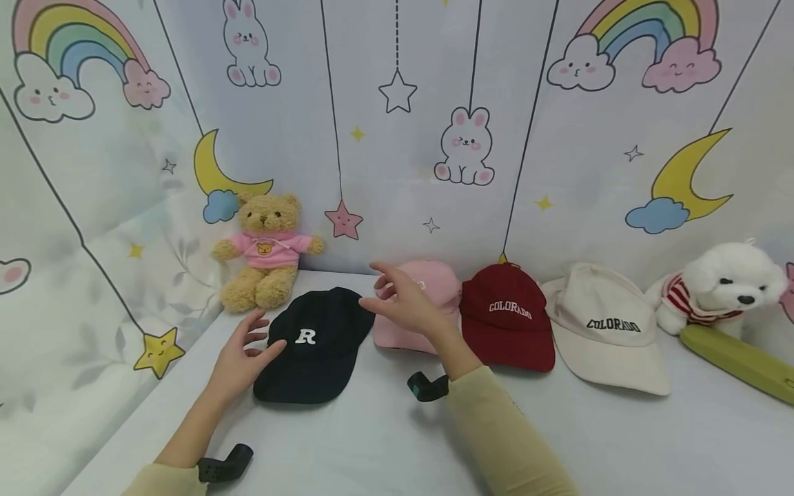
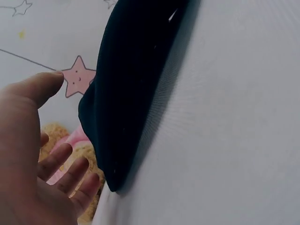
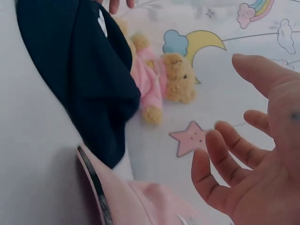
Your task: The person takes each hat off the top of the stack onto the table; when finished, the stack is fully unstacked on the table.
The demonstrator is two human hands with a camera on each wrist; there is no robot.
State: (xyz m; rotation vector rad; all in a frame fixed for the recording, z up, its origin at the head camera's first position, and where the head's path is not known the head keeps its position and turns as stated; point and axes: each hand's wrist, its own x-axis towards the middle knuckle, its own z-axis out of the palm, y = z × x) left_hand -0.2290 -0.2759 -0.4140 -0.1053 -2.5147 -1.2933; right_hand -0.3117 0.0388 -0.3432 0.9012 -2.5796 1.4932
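Note:
A black baseball cap (image 1: 322, 365) with a white letter R lies on the white table, brim toward me. My left hand (image 1: 240, 358) is at its left side, fingers spread and thumb extended over the cap's edge in the head view; nothing is in its grasp. Over the pink cap (image 1: 397, 334), my right hand (image 1: 406, 300) hovers with loosely bent fingers and an empty palm, its fingertips pointing toward the black cap's right edge. In the right wrist view the black cap (image 3: 93, 89) and pink cap (image 3: 140, 201) sit below the raised right hand (image 3: 243, 164).
A teddy bear (image 1: 267, 248) in a pink top sits behind the black cap. To the right stand a dark red cap (image 1: 505, 337), a cream cap (image 1: 611, 351), a white plush dog (image 1: 732, 279) and a green elongated object (image 1: 738, 362). A patterned cloth backdrop (image 1: 397, 158) rises behind.

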